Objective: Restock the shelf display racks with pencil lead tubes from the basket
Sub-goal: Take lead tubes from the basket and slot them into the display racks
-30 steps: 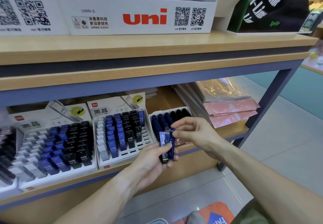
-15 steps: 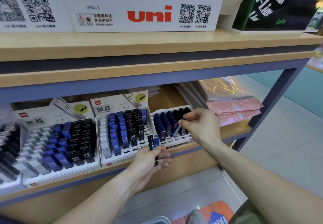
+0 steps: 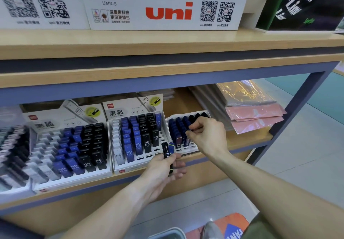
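My left hand (image 3: 163,171) grips two pencil lead tubes (image 3: 167,152), one black and one blue, upright just in front of the lower shelf edge. My right hand (image 3: 208,136) reaches over the small white rack (image 3: 188,152) at the right end of the row. Its thumb and forefinger pinch the top of a dark blue tube (image 3: 187,139) standing in a front slot of that rack. The rack holds several blue and black tubes. A grey basket rim (image 3: 167,233) shows at the bottom edge; its contents are hidden.
Two larger white racks (image 3: 130,167) (image 3: 74,180) with blue, black and white HB 0.5 tubes stand left of the small one. Pink wrapped packs (image 3: 255,115) lie to the right. The upper shelf (image 3: 167,41) overhangs with white display boxes. A blue shelf post (image 3: 297,101) stands right.
My right hand took one blue tube from my left hand, carried it up to the small rack and set it into a slot. My left hand sank slightly with the remaining tubes.
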Demonstrator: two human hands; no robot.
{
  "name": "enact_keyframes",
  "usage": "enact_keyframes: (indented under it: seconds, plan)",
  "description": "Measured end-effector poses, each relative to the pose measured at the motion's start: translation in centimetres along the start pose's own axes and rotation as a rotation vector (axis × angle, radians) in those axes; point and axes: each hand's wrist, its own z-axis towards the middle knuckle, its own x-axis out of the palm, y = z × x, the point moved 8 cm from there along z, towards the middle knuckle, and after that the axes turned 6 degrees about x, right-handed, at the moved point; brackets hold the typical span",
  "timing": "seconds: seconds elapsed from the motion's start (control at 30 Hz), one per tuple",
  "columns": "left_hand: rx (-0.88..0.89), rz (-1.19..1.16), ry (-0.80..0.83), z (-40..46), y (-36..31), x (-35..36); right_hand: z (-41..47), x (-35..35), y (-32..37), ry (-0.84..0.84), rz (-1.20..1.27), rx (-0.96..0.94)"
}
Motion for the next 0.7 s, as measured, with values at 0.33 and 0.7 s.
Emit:
enact_keyframes:
  seconds: [0.33, 0.7]
  plan:
    - [0.005, 0.007, -0.004, 0.0, -0.2, -0.1, 0.3, 2.0, -1.0, 0.087, -0.004, 0.086]
    - [0.006, -0.009, -0.005, 0.4, 0.0, -0.3, 0.5, 1.3, -1.7, 0.09, 0.128, 0.16]
